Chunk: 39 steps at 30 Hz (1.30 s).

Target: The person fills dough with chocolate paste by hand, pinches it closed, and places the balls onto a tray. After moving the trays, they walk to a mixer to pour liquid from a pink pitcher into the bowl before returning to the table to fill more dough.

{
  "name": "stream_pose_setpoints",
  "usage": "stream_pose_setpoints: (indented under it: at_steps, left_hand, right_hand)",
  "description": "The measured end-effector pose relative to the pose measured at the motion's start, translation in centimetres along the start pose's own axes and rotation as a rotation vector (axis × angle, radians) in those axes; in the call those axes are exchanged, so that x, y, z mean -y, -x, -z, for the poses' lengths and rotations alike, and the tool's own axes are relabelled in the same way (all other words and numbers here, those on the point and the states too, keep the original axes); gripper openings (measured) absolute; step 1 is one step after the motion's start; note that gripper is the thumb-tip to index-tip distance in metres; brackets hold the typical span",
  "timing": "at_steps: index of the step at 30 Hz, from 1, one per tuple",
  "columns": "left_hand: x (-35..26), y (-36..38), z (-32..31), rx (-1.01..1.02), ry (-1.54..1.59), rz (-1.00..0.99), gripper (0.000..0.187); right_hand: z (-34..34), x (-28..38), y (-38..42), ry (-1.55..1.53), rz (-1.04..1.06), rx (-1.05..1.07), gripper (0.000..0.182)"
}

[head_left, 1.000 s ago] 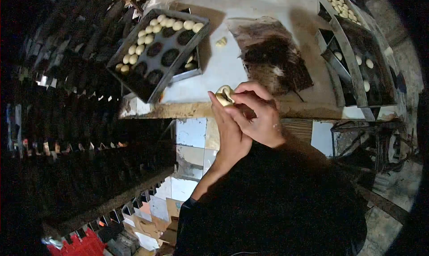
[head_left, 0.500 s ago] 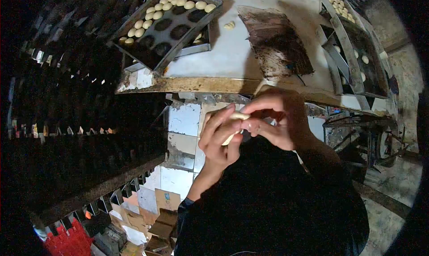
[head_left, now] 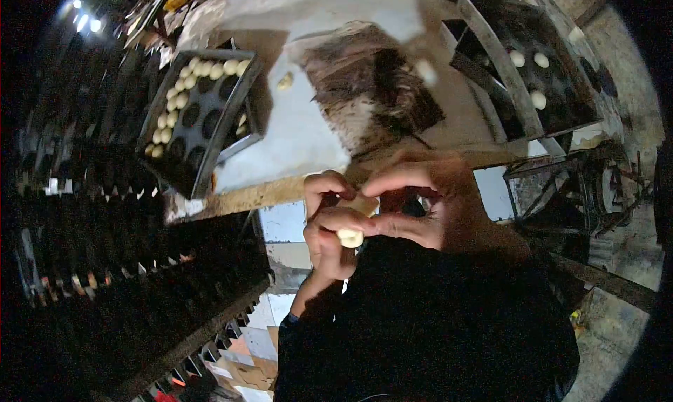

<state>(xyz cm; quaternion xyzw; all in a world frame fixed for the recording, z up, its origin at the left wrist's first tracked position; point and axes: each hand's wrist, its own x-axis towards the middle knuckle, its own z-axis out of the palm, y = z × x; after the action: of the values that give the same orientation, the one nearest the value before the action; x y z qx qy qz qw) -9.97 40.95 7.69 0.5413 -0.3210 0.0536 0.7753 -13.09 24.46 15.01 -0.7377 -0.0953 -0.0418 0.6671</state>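
Both my hands are held close to my body, just below the table's front edge (head_left: 245,199). A pale piece of dough (head_left: 350,237) sits between them. My left hand (head_left: 324,227) curls around it from the left, and my right hand (head_left: 413,206) pinches it from the right with thumb and fingers. Part of the dough is hidden inside my fingers. On the table at the left lies a dark baking tray (head_left: 200,114) with round hollows, with several dough balls (head_left: 168,114) along its left and top sides.
A loose lump of dough (head_left: 284,81) lies on the white tabletop beside a dark, smeared patch (head_left: 371,93). More dark trays (head_left: 540,72) with dough balls stand at the right. Dark racks fill the left side. Tiled floor shows below the table.
The view has tilted, so the table and trays sit lower and turned. My hands stayed together on the dough, which now looks rounder and more enclosed by my fingers.
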Motion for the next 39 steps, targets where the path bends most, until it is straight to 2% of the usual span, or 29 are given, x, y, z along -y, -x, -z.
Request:
stream_pose_setpoints:
  at_steps: [1, 4, 5, 6, 8, 10, 12, 14, 15, 16, 17, 19, 20, 21, 22, 24, 27, 29, 31, 32, 33, 35, 37, 39]
  left_hand:
    - [0.9, -2.0, -1.0, 0.071, -0.098, -0.103, 0.041]
    - [3.6, -6.3, -6.3, -0.064, -0.171, -0.176, 0.031]
    - [4.4, -7.4, -8.1, -0.162, -0.184, -0.158, 0.035]
    - [5.4, -8.9, -9.6, -0.168, -0.292, -0.219, 0.045]
    - [6.4, -10.8, -15.4, -0.365, -0.009, -0.116, 0.066]
    - [8.2, -12.9, -17.3, -0.147, 0.029, -0.118, 0.089]
    - [8.9, -17.0, -17.9, 0.277, -0.084, -0.167, 0.072]
    - [12.5, -18.1, -20.0, 0.318, 0.064, -0.256, 0.045]
    - [13.3, -18.5, -21.7, 0.168, 0.044, -0.302, 0.036]
    - [14.0, -18.5, -21.9, 0.155, -0.095, -0.225, 0.033]
    - [14.7, -18.5, -22.1, 0.153, -0.236, -0.148, 0.031]
    - [16.5, -18.6, -22.7, 0.254, -0.587, -0.02, 0.025]
    - [17.2, -17.6, -24.2, 0.243, -0.544, 0.15, 0.022]
    - [20.5, -15.3, -23.9, 0.076, 0.132, 0.65, 0.019]
    - [21.7, -15.3, -25.0, 0.123, 0.232, 0.767, 0.014]
    - [22.7, -15.3, -26.7, 0.342, 0.085, 0.589, 0.016]
    - [24.6, -15.6, -26.4, 0.473, 0.074, 0.296, 0.026]
    - [21.4, -17.8, -24.4, 0.65, 0.067, 0.69, 0.027]
    - [19.5, -19.5, -22.1, 0.529, 0.023, 0.667, 0.03]
    - [18.9, -19.8, -20.9, 0.467, 0.003, 0.657, 0.031]
    - [18.3, -19.9, -19.6, 0.412, -0.039, 0.619, 0.033]
    - [17.1, -19.7, -16.6, 0.307, -0.13, 0.544, 0.038]
    - [15.0, -19.0, -12.6, 0.276, -0.248, 0.46, 0.039]
    - [13.9, -17.6, -8.4, 0.209, -0.324, 0.405, 0.04]
  right_hand:
    - [1.9, -1.9, -0.3, -0.008, 0.177, -0.014, 0.027]
    - [7.2, -1.8, -1.7, 0.239, 0.533, -0.137, 0.03]
    - [8.4, -0.9, -2.0, 0.287, 0.531, -0.202, 0.027]
    - [9.9, -1.1, -2.2, 0.329, 0.606, -0.245, 0.027]
    - [13.1, -2.3, -2.4, 0.415, 0.752, -0.325, 0.025]
    - [17.1, -4.4, -2.1, 0.183, 0.726, -0.282, 0.023]
    - [19.7, -4.6, -1.4, -0.078, 0.484, -0.211, 0.024]
    - [21.5, -5.4, -1.5, 0.173, 0.372, -0.197, 0.019]
    - [23.6, -5.5, -1.6, 0.336, 0.359, -0.157, 0.017]
    - [25.3, -5.5, -1.4, 0.499, 0.342, -0.12, 0.018]
    - [26.6, -4.7, -0.5, 0.67, 0.19, -0.107, 0.024]
    - [27.8, -2.6, -0.5, 0.783, 0.196, -0.314, 0.029]
    - [28.2, -2.0, -0.5, 0.84, 0.196, -0.415, 0.032]
    - [28.6, -2.4, -0.9, 0.797, 0.24, -0.318, 0.037]
    - [28.9, -2.8, -1.3, 0.856, 0.272, -0.241, 0.034]
    - [29.4, -4.2, -2.4, 0.978, 0.344, -0.083, 0.029]
    - [32.1, -6.4, -3.7, 0.739, 0.286, -0.083, 0.02]
    - [34.4, -5.8, -5.9, 0.649, 0.155, -0.115, 0.014]
    - [37.4, -8.2, -9.2, 0.557, 0.113, -0.247, 0.017]
    - [38.4, -9.3, -11.4, 0.606, 0.083, -0.367, 0.02]
    - [39.8, -11.2, -13.5, 0.769, 0.099, -0.42, 0.024]
    - [44.0, -20.1, -15.6, 1.171, 0.259, -0.281, 0.03]
    - [45.4, -25.4, -13.5, 0.478, 0.023, -0.272, 0.037]
    - [46.3, -23.8, -13.3, 0.386, -0.148, -0.024, 0.054]
